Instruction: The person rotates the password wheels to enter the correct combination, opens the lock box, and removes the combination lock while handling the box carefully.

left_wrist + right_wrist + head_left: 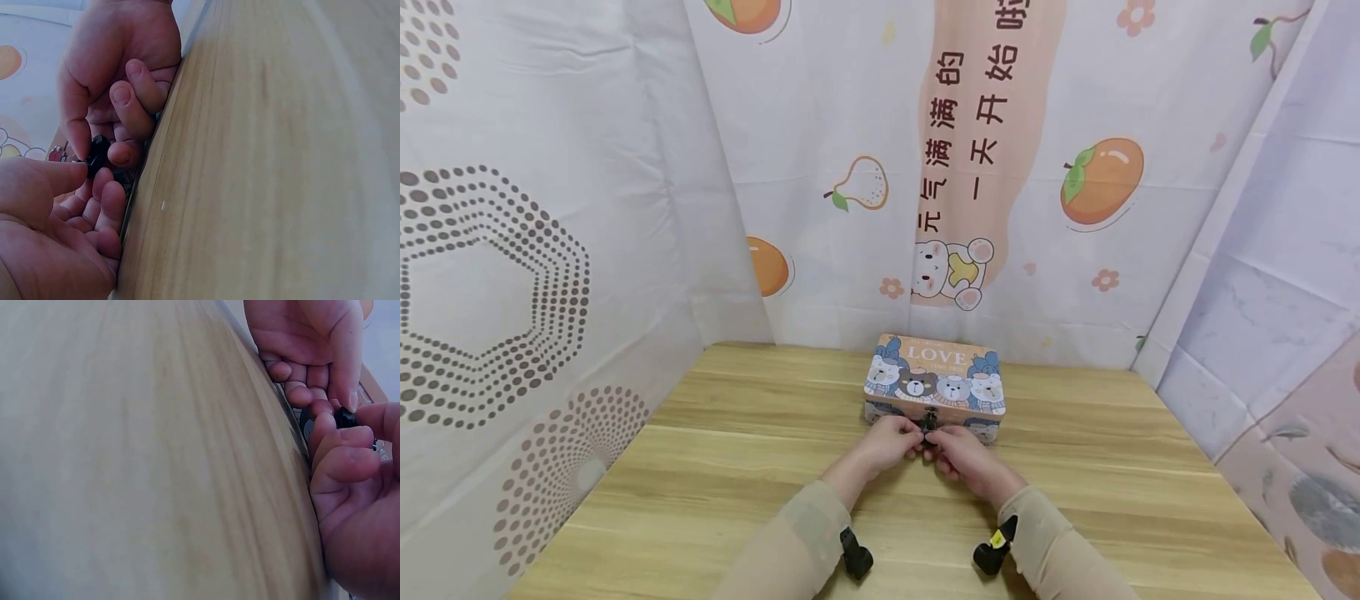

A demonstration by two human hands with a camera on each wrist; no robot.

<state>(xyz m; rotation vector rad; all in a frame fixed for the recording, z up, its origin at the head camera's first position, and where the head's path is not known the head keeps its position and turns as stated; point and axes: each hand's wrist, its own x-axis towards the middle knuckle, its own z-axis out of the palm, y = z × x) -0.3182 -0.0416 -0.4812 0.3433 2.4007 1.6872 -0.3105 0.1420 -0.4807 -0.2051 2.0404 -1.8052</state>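
From where I stand, the person's left hand [889, 440] and right hand [967, 457] meet just in front of a box [935, 379], thumbs turned in toward each other. Each grasps the same small black fastener [929, 423] between thumb and fingertips, the left hand from its left side and the right hand from its right, so the piece sits in the narrow gap between them, at the middle of the box's near face. The fingers cover much of it, and I can't tell whether it is fastened or loose. The box rests just beyond both hands, its lid down, printed with four bears and the word LOVE. Below the hands stretches the wood-grain tabletop [775, 492]. Nearer the person than either hand are beige sleeves [790, 542], with a black device [855, 557] at the left wrist and another at the right. Well beyond the hands hangs a white curtain [842, 108] with oranges and writing.
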